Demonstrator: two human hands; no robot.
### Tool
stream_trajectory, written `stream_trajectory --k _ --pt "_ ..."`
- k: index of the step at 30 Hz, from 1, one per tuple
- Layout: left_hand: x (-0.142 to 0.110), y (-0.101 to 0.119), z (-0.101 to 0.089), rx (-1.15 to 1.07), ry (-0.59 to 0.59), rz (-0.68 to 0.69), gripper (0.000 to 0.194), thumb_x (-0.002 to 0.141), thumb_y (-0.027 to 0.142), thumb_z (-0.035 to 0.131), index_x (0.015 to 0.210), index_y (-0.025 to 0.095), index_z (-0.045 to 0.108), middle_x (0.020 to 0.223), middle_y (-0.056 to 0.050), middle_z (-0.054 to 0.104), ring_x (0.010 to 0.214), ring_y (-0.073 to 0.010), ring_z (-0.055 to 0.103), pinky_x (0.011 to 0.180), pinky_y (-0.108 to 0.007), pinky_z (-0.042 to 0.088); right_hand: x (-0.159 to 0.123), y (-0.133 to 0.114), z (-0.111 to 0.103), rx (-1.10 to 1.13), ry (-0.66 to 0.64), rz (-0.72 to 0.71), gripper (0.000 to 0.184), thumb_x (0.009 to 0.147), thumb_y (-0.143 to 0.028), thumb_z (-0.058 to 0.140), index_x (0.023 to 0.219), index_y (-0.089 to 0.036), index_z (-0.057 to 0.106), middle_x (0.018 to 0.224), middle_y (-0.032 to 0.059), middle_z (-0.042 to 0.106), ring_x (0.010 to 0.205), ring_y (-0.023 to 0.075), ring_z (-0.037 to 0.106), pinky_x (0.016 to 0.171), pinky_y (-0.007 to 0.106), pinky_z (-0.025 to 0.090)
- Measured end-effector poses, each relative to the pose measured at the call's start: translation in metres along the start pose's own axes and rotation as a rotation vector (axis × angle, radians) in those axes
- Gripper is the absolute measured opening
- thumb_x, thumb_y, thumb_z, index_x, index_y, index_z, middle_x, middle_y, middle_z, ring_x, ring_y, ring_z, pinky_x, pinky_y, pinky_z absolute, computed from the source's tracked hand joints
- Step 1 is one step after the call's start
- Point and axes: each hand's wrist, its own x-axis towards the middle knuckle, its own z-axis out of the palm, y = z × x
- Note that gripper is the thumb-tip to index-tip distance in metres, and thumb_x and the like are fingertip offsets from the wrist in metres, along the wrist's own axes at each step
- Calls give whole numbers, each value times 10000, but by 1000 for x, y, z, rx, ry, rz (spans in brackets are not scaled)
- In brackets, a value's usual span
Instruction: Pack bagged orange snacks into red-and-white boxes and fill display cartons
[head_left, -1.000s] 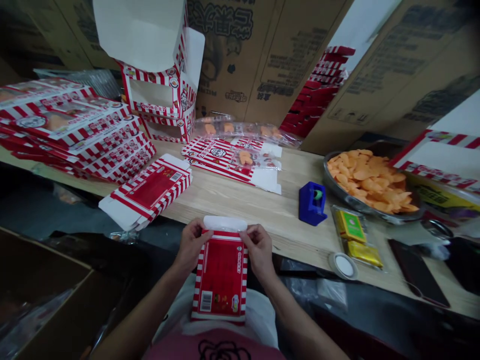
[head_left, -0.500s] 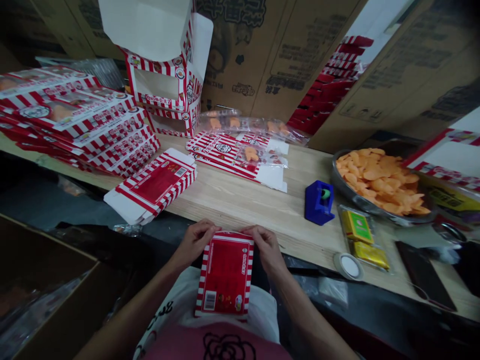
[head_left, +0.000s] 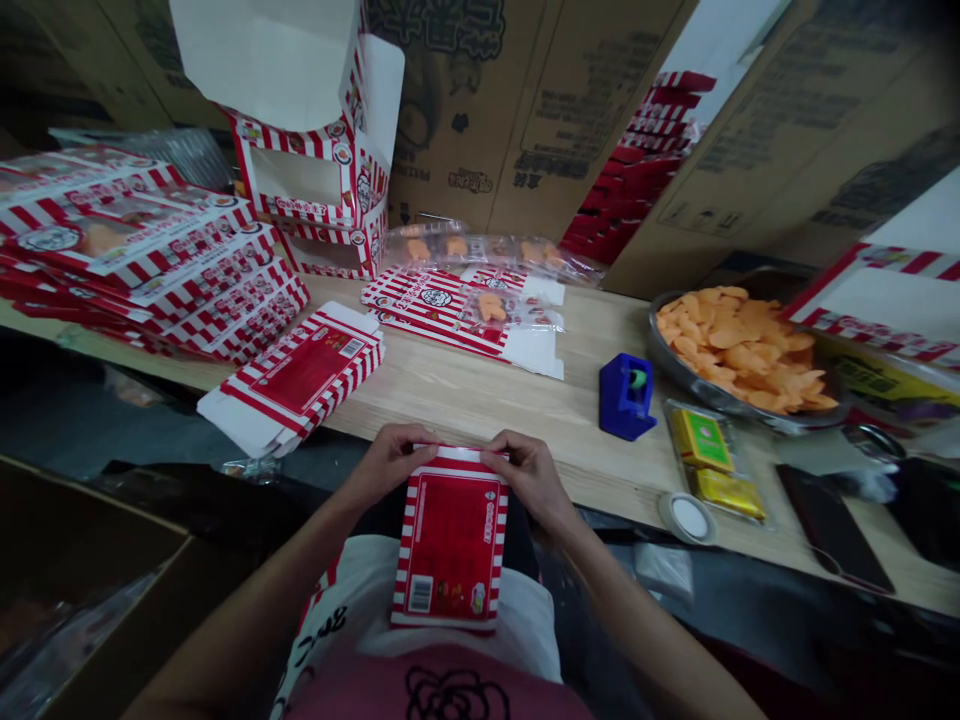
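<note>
A red box with red-and-white striped edges [head_left: 451, 540] rests against my lap, its printed back with a barcode facing up. At the top left corner my left hand [head_left: 394, 462] pinches the box's end between thumb and fingers. My right hand [head_left: 529, 475] grips the opposite top corner the same way. A white strip shows along the top edge between the two hands. On the table just beyond lie flat striped cartons [head_left: 304, 370], and further back a striped sheet carton [head_left: 442, 310] with a clear packet [head_left: 491, 306] on top.
Filled boxes [head_left: 142, 260] are stacked at left, beside an open display box [head_left: 300, 180]. A blue tape dispenser [head_left: 627, 396], a metal bowl of orange pieces [head_left: 742, 345], yellow packets [head_left: 716, 460], a tape roll [head_left: 688, 518] and a dark phone-like slab [head_left: 832, 530] occupy the right side.
The fingers have shifted down slightly onto the top corners, and a white strip now shows along the box's top edge. The whole view has swung a little to the right.
</note>
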Motion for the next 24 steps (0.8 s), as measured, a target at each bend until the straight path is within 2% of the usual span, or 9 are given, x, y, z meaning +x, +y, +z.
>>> stream_trajectory --k 2,6,11,16,19,24 --pt "-2 -1 1 83 0 76 215 777 326 626 798 150 747 793 -66 728 727 -172 648 630 -242 494 -5 3 0 -22 18 -39 217 747 -370 688 645 -184 642 631 4 633 593 149 552 548 255 425" --pt "-11 -3 3 106 -27 84 257 795 313 605 961 170 738 929 -76 748 834 -202 681 720 -276 526 -19 13 2 -71 82 -141 134 796 -334 650 789 -205 684 779 32 690 723 182 611 645 283 475" --pt "-16 -6 9 66 -4 81 237 772 307 633 921 159 742 920 -81 749 839 -210 685 743 -290 535 -30 18 8 -68 173 -188 114 804 -319 641 802 -220 697 847 46 713 814 213 640 768 341 502" --pt "-10 -2 14 117 76 84 268 745 273 651 970 148 727 963 -89 741 845 -213 686 741 -295 536 -23 14 4 -46 144 -148 158 758 -332 689 863 -214 697 871 46 710 822 213 641 743 323 499" --pt "-8 -2 18 266 75 153 219 747 241 638 923 154 735 899 -79 751 807 -205 690 739 -293 530 -22 12 5 -84 143 -145 141 733 -332 711 797 -207 699 798 38 701 759 203 633 702 309 489" --pt "-9 -5 23 349 108 192 185 762 249 622 885 164 731 888 -77 753 818 -205 695 745 -293 530 -22 9 12 -62 190 -128 161 724 -355 708 711 -197 675 762 34 699 727 192 630 682 298 483"
